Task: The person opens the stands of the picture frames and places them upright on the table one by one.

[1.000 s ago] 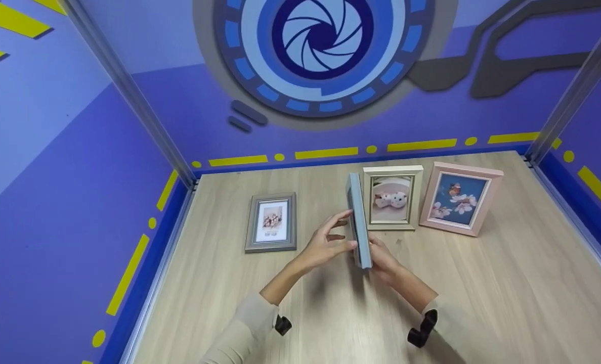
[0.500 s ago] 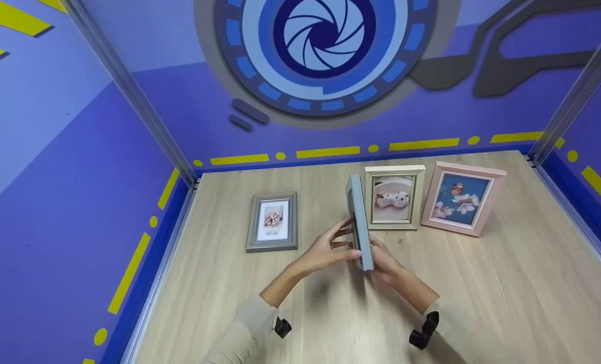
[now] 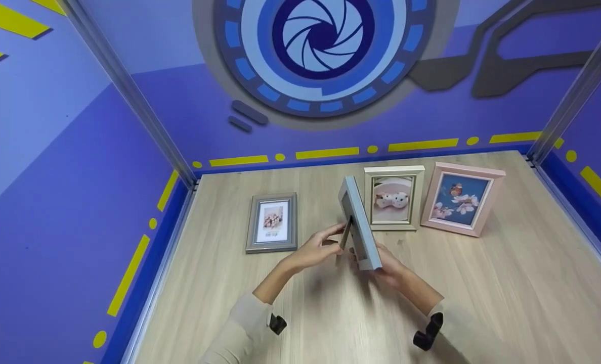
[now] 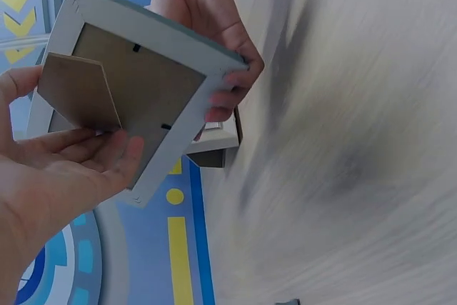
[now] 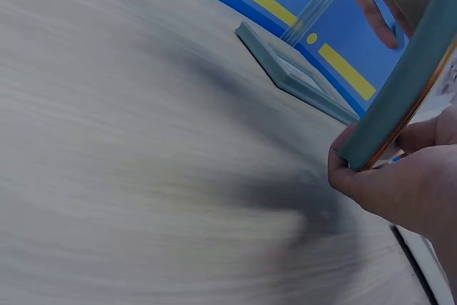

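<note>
A light blue picture frame is held raised over the table, its back turned to the left. My right hand grips it by the lower edge, with fingertips curled onto the back in the left wrist view. The brown easel stand is swung out from the backing board. My left hand holds this stand between thumb and fingers. In the right wrist view, the blue edge of the frame sits between my right thumb and fingers. The picture side is mostly hidden.
A grey picture frame lies face up on the wooden table at left. Close behind the right hand, a cream picture frame and a pink one stand upright. Blue printed walls enclose the back and sides.
The easel stand has been pulled out from the back by my left hand, which moved slightly left. The blue frame has tilted, showing more of its back.
</note>
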A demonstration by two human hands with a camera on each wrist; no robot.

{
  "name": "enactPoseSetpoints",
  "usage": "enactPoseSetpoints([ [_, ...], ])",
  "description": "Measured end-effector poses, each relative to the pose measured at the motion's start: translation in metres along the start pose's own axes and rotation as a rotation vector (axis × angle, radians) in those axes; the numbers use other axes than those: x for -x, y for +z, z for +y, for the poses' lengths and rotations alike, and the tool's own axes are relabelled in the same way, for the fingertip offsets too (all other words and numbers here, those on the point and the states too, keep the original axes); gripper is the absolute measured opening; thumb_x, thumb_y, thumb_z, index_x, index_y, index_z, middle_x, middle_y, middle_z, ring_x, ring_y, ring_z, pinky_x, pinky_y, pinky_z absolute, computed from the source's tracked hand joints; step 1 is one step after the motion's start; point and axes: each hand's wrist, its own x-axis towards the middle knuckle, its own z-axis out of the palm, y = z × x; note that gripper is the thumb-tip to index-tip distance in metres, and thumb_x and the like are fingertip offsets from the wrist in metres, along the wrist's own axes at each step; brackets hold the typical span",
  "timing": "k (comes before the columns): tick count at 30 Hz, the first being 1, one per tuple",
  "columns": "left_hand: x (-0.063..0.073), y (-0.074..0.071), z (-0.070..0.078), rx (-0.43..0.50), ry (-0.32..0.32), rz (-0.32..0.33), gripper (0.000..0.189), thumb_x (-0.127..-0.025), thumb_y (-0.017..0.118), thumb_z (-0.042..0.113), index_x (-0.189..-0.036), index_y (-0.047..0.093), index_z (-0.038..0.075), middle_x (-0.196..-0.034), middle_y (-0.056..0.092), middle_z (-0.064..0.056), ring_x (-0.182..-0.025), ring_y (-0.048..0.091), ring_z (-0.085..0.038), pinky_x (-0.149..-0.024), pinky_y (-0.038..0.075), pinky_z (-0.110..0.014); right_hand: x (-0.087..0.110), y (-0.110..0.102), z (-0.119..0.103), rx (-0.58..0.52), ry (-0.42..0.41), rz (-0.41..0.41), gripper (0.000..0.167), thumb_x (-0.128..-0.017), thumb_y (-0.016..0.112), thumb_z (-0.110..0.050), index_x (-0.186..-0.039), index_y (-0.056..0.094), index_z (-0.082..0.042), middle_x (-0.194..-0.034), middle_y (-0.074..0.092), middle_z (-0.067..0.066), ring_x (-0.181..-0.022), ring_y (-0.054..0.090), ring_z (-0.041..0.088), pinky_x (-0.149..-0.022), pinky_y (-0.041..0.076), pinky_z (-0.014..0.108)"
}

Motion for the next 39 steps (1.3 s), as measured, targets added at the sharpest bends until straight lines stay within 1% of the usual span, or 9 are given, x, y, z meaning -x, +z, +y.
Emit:
enactPoseSetpoints([
  [5,0.002,-0.005,-0.004,-0.018,0.006,-0.014,0.071,-0.09,0.051,0.015,-0.159,0.034,0.008,-0.166,0.033,-0.012,-0.134,0.054,-0.031,-0.109,0.048,-0.039,0.003,-0.006,0.0,-0.015,0.012,-0.087,0.034,-0.11,0.041,-0.016,-0.143,0.043,-0.009,-0.11,0.068,0.002,-0.104,0.068,0.02,-0.093,0.057,0.038],
  [11,0.001,-0.008,-0.008,-0.049,0.012,-0.028,0.074,-0.09,0.056,0.017,-0.16,0.033,0.01,-0.166,0.033,-0.011,-0.144,0.043,-0.038,-0.117,0.041,-0.051,0.003,-0.005,-0.001,0.009,0.058,-0.011,0.049,-0.107,0.049,-0.016,-0.15,0.032,0.001,-0.109,0.066,0.001,-0.103,0.065,0.016,-0.094,0.056,0.034],
  [16,0.001,-0.007,-0.004,-0.012,0.044,0.001,0.077,-0.093,0.062,0.021,-0.161,0.028,0.008,-0.165,0.033,-0.014,-0.147,0.039,-0.039,-0.12,0.038,-0.052,0.002,-0.004,-0.001,0.044,0.059,0.037,0.052,-0.109,0.043,-0.017,-0.155,0.027,0.002,-0.113,0.062,0.001,-0.103,0.06,0.011,-0.086,0.052,0.024],
  [18,-0.001,-0.006,0.0,0.034,0.068,0.048,0.073,-0.097,0.064,0.024,-0.16,0.032,0.009,-0.162,0.038,-0.014,-0.146,0.04,-0.035,-0.119,0.039,-0.049,0.001,-0.003,0.0,0.048,0.059,0.049,0.054,-0.109,0.041,-0.015,-0.157,0.023,0.002,-0.113,0.061,0.001,-0.103,0.059,0.011,-0.082,0.05,0.022],
  [21,-0.004,-0.005,0.005,0.075,0.112,0.172,0.057,-0.1,0.064,0.024,-0.153,0.046,0.008,-0.152,0.052,-0.015,-0.138,0.049,-0.029,-0.112,0.045,-0.041,-0.001,-0.003,0.001,0.034,0.066,0.068,0.055,-0.108,0.039,-0.009,-0.158,0.019,0.003,-0.11,0.061,0.002,-0.1,0.06,0.01,-0.08,0.051,0.021],
  [25,-0.011,-0.004,0.01,0.087,0.15,0.373,0.036,-0.1,0.064,0.017,-0.133,0.066,0.002,-0.13,0.069,-0.016,-0.111,0.065,-0.017,-0.092,0.053,-0.026,-0.003,-0.002,0.004,0.013,0.062,0.081,0.053,-0.105,0.04,-0.001,-0.155,0.024,0.004,-0.105,0.061,-0.001,-0.092,0.059,0.008,-0.077,0.051,0.021],
  [29,-0.016,-0.006,0.012,0.157,0.128,0.516,0.028,-0.097,0.066,0.012,-0.118,0.069,-0.007,-0.102,0.076,-0.014,-0.082,0.067,-0.008,-0.07,0.05,-0.017,-0.006,-0.003,0.005,0.007,0.034,0.062,0.05,-0.108,0.038,-0.005,-0.155,0.024,0.005,-0.106,0.062,-0.005,-0.095,0.06,0.007,-0.082,0.052,0.023],
  [33,-0.019,-0.01,0.01,0.261,0.111,0.592,0.019,-0.094,0.067,0.004,-0.105,0.065,-0.012,-0.083,0.071,-0.002,-0.067,0.065,-0.01,-0.058,0.048,-0.016,-0.007,-0.003,0.006,0.016,0.027,0.068,0.053,-0.109,0.036,-0.007,-0.157,0.018,0.007,-0.111,0.064,-0.004,-0.101,0.063,0.008,-0.088,0.054,0.025],
  [39,-0.022,-0.015,0.0,0.278,0.108,0.646,0.022,-0.088,0.073,0.0,-0.099,0.057,-0.011,-0.079,0.06,-0.002,-0.068,0.059,-0.009,-0.06,0.056,-0.019,-0.009,-0.004,0.006,0.059,0.047,0.122,0.056,-0.109,0.036,-0.009,-0.16,0.015,0.005,-0.132,0.057,0.007,-0.108,0.061,0.007,-0.093,0.053,0.024],
])
